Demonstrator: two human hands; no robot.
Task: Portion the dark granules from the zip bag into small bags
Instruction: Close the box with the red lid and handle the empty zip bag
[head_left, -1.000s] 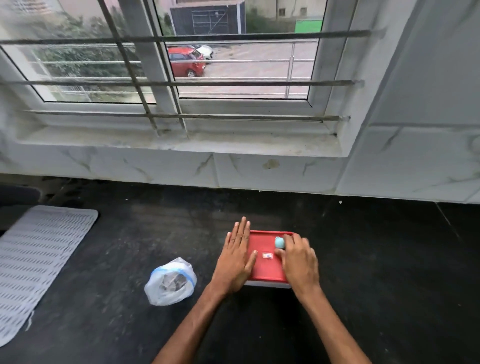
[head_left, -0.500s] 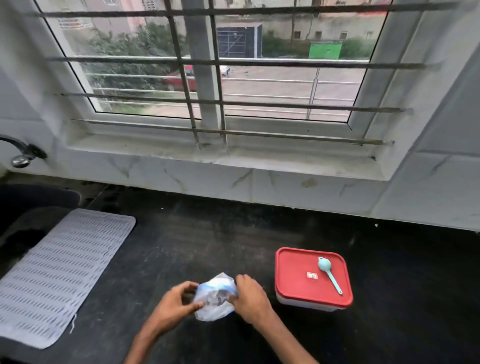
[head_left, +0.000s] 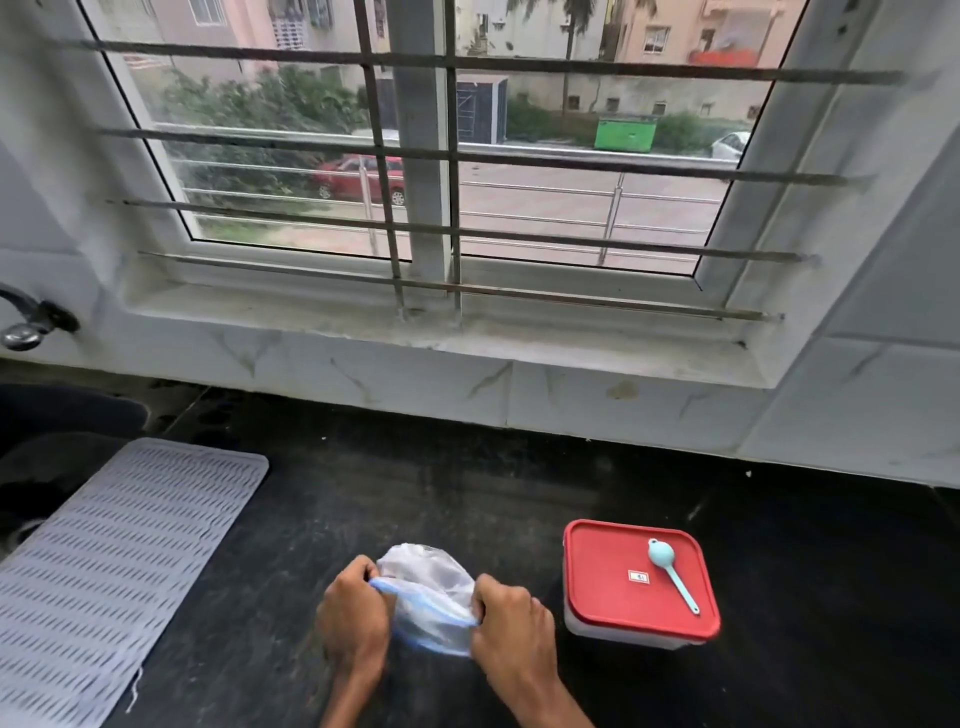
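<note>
Hands grip zip bag (head_left: 423, 597) edges: left hand (head_left: 353, 618), right hand (head_left: 511, 626); red-lidded box (head_left: 639, 587) beside.

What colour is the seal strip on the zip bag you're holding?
Blue, along the mouth of the clear zip bag; the head view shows it.

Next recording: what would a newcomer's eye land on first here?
The red-lidded container stands out on the dark counter at front right, a light-blue spoon lying on its lid. Just left of it, at front centre, the left hand and right hand each pinch an end of the blue-edged zip bag. Behind, a barred window fills the upper frame.
</note>
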